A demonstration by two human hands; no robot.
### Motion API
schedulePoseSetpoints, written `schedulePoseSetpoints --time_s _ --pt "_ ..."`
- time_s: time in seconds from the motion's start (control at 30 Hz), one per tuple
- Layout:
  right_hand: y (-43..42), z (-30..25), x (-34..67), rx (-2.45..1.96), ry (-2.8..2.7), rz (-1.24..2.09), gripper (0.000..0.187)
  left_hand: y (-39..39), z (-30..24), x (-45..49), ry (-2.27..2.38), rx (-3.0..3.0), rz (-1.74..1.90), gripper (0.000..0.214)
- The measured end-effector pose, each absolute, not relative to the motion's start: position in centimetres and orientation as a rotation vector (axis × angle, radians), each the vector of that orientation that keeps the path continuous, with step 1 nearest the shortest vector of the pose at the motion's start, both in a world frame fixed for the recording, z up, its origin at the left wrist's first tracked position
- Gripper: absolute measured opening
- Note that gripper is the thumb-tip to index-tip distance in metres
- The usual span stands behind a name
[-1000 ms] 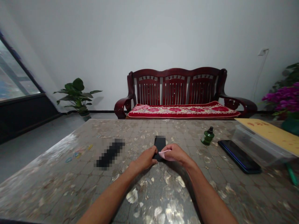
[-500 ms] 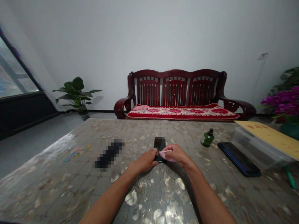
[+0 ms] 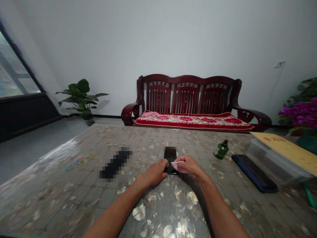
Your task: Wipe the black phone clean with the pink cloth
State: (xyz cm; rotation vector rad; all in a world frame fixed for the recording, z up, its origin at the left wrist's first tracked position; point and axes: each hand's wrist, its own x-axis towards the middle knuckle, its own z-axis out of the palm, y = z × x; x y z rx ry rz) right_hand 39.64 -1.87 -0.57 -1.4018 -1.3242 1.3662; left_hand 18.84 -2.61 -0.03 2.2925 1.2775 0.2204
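Note:
A dark smartphone [image 3: 169, 157] lies flat on the patterned tabletop in front of me, its far end blurred out. My left hand [image 3: 155, 172] grips its left edge, with the fingers closed against the side and the thumb near the lower corner. In the pinched fingers of my right hand [image 3: 188, 164] is a small pink cloth [image 3: 176, 165], held over the right part of the screen. The fingers partly cover the phone's lower half. Whether the cloth presses on the glass I cannot tell.
Right of my hands stand a green bottle [image 3: 221, 149], a second, larger phone [image 3: 255, 173] and a clear plastic box [image 3: 264, 160] under a yellow sheet [image 3: 284, 150]. To the left lie a pixelated dark object [image 3: 115, 164] and several coloured bands [image 3: 78, 162]. Beyond the table is a wooden sofa [image 3: 187, 96].
The whole view has tilted slightly. Both hands keep nearly the same place on the phone, and the cloth has shifted only a little to the right with the view.

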Motion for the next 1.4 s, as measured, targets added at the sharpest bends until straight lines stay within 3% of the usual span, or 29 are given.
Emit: schedulePoseSetpoints --time_s 0.13,0.33,0.67,1.4 --pt "-0.7 -1.4 39.9 -1.400 -1.304 1.169 0.025 -3.9 -0.9 18.7 1.420 2.467 0.340 0.020" --pt "2.5 -1.8 39.1 -1.444 -1.569 0.613 0.023 -4.9 -3.2 18.8 1.235 2.662 0.548 0.032" --pt "4.9 -0.7 37.3 -1.822 -2.076 0.073 0.029 -5.7 -3.0 19.8 1.255 2.690 0.413 0.027" --pt "4.9 -0.1 36.0 -1.804 -2.410 -0.022 0.033 -5.4 -3.9 20.2 1.242 2.814 0.332 0.029"
